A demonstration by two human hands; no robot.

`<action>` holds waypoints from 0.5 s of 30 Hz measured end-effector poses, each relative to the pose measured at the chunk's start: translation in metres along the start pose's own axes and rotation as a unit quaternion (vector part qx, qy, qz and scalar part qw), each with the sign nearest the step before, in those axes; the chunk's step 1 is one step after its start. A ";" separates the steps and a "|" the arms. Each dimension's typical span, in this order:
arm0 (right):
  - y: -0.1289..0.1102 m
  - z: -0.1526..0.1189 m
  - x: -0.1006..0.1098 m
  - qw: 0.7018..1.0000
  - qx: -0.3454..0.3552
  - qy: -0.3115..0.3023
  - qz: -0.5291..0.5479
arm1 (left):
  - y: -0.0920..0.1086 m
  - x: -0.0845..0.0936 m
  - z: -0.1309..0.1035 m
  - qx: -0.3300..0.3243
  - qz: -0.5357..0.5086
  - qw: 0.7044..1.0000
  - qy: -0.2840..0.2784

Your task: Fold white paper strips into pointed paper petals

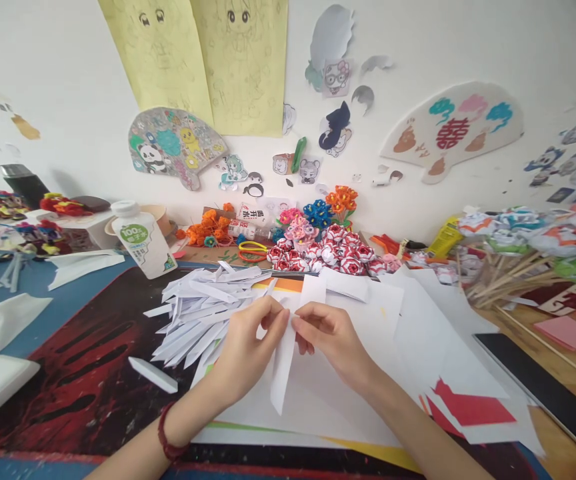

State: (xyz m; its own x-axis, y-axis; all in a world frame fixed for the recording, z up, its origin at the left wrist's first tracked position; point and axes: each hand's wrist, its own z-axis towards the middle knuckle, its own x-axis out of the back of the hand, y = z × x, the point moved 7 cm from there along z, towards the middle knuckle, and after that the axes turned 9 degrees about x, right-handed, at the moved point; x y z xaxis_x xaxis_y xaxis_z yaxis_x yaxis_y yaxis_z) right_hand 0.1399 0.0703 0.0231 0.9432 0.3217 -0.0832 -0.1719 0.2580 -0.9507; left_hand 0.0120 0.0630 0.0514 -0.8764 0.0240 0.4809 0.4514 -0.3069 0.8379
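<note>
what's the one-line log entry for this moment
left hand: pinching white paper strip | right hand: pinching same strip | pile of folded strips: left of hands | bottle: upright behind

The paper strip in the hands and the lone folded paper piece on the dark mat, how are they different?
The paper strip is pinched near its top between the left hand and the right hand, while the lone folded piece lies untouched on the dark mat. The strip hangs nearly upright; the folded piece lies flat and slanted. The strip looks longer and wider; the folded piece is shorter and narrower, with pointed ends. Both are white paper.
</note>
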 end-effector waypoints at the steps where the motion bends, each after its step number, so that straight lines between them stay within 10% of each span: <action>1: 0.000 0.000 0.001 1.000 0.001 0.002 -0.004 | 0.000 -0.001 0.000 0.004 -0.007 1.000 -0.005; 15: 0.002 0.003 0.010 0.999 0.019 0.035 -0.006 | -0.003 -0.007 0.004 0.018 -0.007 0.999 -0.043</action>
State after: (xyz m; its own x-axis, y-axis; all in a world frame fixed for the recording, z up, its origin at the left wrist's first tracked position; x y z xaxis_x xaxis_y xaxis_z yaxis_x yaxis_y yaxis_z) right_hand 0.1481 0.0763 0.0215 0.9628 0.2533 -0.0939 -0.1695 0.2960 -0.9400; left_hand 0.0174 0.0681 0.0462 -0.8656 0.1091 0.4887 0.4470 -0.2714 0.8524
